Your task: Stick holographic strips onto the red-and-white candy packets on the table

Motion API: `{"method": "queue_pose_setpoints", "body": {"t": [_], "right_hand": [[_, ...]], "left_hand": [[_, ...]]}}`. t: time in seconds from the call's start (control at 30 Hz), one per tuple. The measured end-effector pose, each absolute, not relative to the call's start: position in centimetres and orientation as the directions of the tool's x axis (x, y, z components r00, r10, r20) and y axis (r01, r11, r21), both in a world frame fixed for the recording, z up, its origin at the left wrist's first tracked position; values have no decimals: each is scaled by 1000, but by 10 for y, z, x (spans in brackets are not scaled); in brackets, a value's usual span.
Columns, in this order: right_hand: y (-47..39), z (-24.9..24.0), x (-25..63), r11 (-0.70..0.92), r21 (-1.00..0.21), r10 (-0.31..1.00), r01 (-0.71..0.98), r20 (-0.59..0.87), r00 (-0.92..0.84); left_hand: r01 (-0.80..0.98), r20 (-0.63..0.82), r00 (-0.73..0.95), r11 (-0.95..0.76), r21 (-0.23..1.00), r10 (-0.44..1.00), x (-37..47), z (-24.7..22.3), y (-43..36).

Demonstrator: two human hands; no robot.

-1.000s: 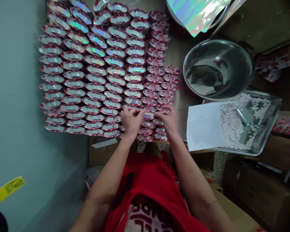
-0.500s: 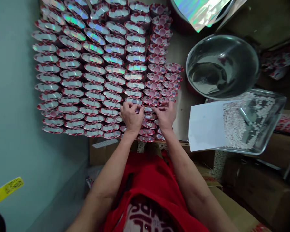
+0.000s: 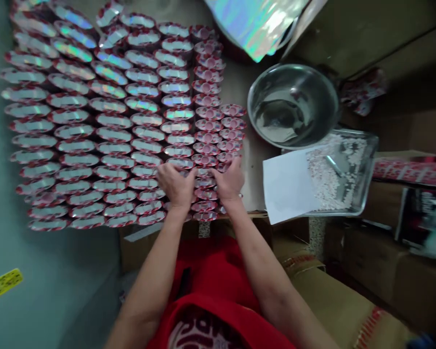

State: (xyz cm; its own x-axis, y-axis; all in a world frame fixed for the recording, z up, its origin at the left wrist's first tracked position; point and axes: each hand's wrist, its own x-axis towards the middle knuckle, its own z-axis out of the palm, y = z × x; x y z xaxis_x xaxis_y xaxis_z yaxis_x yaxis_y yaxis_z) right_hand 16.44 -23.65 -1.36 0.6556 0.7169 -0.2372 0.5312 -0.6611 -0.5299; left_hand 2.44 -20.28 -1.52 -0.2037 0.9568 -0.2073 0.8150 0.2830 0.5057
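Rows of upright oval packets [image 3: 112, 133], red-patterned at the rim, stand packed together. Many have a whitish or shiny strip on top; those in the right columns show a pink round piece in the middle. My left hand [image 3: 178, 186] is at one end of an oval packet [image 3: 204, 172] in a right-hand column, fingers curled and thumb at its rim. At the other end of this packet is my right hand [image 3: 229, 182], also curled, its thumb at the rim. My fingers partly hide the packets around it.
Right of the packets stands a steel bowl [image 3: 294, 106]. Beside it a metal tray [image 3: 366, 194] holds small white and pinkish bits and a metal tube [image 3: 334, 166]. White paper [image 3: 288, 189] overlaps the tray. Shiny holographic sheets [image 3: 257, 24] lie over another bowl. Cardboard boxes [image 3: 334, 300] stand lower right.
The view has shifted, so the bowl and tray sit further left. Both hands stay at the same place among the packets, with the thumbs now straighter along the packet's ends.
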Motion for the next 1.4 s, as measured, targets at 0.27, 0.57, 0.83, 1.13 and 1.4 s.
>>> {"method": "queue_pose_setpoints", "body": {"t": [0.27,0.57,0.83,1.13,1.4], "right_hand": [[-251,6,186,-624,-671,749,402,-365,553],[-330,36,383,-354,-775,173,-524,-605,777],[-329,8,424,-395,-588,282,-706,-809,516],[-351,-20,401,-375,-512,266,-773,-858,440],[-380,15,408,-610,-577,724,543,-128,678]], "left_hand": [[819,-206,-62,167,549,977,36,11,-177],[338,-150,385,12,941,911,256,-33,-240],[168,-166,491,94,981,855,237,-38,-249],[-15,-731,165,742,670,663,245,-27,-281],[-21,-615,150,624,781,774,245,-35,-291]]}}
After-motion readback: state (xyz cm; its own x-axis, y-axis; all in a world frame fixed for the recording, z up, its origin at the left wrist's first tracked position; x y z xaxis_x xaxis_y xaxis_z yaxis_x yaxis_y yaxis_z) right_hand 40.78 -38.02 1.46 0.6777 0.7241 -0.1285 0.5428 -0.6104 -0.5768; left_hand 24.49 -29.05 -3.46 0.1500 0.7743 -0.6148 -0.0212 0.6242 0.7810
